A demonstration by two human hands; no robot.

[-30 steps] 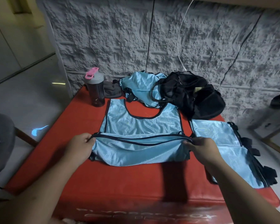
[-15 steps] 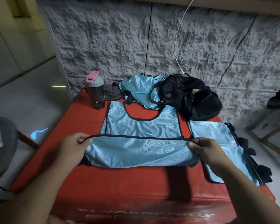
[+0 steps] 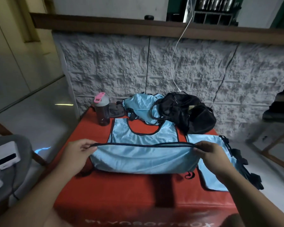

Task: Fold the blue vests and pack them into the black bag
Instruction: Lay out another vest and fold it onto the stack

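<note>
Front edge: the red tabletop (image 3: 138,190) has pale lettering along its near face, upside down to me and too blurred to read.
Left grip: my left hand (image 3: 77,153) pinches the black-trimmed hem of the vest (image 3: 143,159) at its left end, thumb and fingers closed on the trim.
Right grip: my right hand (image 3: 210,153) pinches the same hem at the right end, fingers curled round the trim.
Vest in hand: I hold its near half lifted and stretched between both hands; its far half, with the neckline, lies flat on the tabletop.
Small mark: a red-and-black logo (image 3: 189,175) sits on the tabletop just below the vest's right corner; I cannot read it.
Folded vest: a second blue vest (image 3: 218,177) lies to my right on the tabletop, black straps along its outer side, partly behind my right forearm.
Left side: a white box (image 3: 7,154) rests on a grey seat off the tabletop.
Bottle: a dark bottle (image 3: 102,112) with a grey lid and pink tab stands at the far left corner.
Far pile: more blue vests (image 3: 141,107) lie bunched at the back, touching the black bag.
Bag: the black bag (image 3: 185,110) sits at the far right against the grey textured wall, a white cable dropping to it.
</note>
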